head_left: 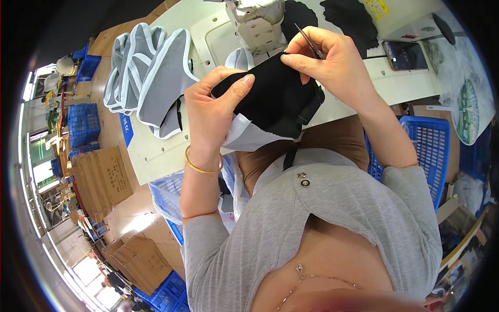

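A black fabric piece is stretched between my two hands above the table's near edge. My left hand pinches its left edge between thumb and fingers. The upper right edge is pinched by the thumb and fingertips of my right hand. Tucked in that same hand is a slim, dark, pointed tool, tweezers or thread snips; I cannot tell which. Pale grey-white fabric hangs below the black piece. Just beyond my hands stands a white sewing machine, its needle area partly hidden.
Grey pieces with light binding lie heaped at the table's left. Black cut pieces and a phone are at the far right. A blue basket stands by my right side; cardboard boxes sit on the floor to the left.
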A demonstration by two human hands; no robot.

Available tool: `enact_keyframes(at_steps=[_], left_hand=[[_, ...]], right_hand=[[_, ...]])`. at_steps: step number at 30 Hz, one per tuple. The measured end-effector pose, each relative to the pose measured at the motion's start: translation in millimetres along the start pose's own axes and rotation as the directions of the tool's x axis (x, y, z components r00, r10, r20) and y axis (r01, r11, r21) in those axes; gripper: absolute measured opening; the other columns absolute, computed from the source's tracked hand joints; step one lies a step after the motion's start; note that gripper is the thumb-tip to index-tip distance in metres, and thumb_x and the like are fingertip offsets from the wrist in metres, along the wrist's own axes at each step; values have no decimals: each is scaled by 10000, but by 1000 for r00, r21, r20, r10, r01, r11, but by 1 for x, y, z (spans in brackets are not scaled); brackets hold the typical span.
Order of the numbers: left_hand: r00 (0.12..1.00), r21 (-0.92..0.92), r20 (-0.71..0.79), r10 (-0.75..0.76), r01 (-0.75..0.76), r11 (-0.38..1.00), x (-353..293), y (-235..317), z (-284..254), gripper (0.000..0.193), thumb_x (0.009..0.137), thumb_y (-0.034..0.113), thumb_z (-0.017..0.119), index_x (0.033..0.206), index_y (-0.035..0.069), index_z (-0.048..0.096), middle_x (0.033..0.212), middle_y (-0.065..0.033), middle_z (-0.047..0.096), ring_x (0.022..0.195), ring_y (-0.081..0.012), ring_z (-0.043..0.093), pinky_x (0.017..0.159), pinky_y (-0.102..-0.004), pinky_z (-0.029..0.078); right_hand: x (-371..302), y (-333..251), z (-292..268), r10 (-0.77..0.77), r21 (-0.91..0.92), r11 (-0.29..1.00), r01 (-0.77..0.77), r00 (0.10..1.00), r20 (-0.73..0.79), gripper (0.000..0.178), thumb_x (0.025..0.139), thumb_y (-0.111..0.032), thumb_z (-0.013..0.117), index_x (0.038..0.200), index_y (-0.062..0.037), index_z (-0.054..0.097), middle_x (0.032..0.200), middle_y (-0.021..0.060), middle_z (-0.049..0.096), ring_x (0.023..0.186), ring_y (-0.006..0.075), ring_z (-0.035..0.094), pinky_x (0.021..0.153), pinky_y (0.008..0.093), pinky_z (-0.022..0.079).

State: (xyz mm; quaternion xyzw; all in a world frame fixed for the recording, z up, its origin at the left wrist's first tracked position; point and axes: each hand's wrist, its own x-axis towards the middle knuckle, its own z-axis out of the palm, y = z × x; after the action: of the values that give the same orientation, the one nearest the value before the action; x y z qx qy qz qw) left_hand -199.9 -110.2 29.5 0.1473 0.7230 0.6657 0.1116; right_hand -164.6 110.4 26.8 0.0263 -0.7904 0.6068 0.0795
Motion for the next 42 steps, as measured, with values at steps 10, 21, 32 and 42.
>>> enact_keyframes(at_steps=[10,21,32,42], left_hand=[[999,0,19,41,-41,999,4,2,-1,99,853,10,707,937,-40,717,829,-14,649,776,-75,565,716,-218,448],[944,552,311,112,-275,787,58,66,-40,154,823,77,737,940,-19,707,812,-58,708,753,-80,591,721,-244,479],[861,347,484,-156,-26,937,166,62,-76,281,832,155,762,1051,-14,712,1042,-81,712,1029,-168,642,920,-279,487],[895,498,371,249,-418,760,175,79,-75,229,886,153,677,1032,-23,699,1044,-126,698,1034,-216,638,919,-301,483]], right_hand=[[3,3,1,-36,37,999,37,999,-9,181,869,-121,696,993,7,667,669,18,624,594,69,593,553,232,472],[1,-18,15,-40,99,995,31,995,91,100,947,-90,608,958,3,572,713,70,638,578,114,641,548,258,476],[14,-16,31,148,649,749,-130,989,28,131,955,-151,635,973,-42,564,663,54,654,583,92,645,489,189,381],[20,-15,38,160,708,702,-74,986,-56,144,953,-143,635,1003,-27,564,648,96,646,489,85,597,360,174,278]])
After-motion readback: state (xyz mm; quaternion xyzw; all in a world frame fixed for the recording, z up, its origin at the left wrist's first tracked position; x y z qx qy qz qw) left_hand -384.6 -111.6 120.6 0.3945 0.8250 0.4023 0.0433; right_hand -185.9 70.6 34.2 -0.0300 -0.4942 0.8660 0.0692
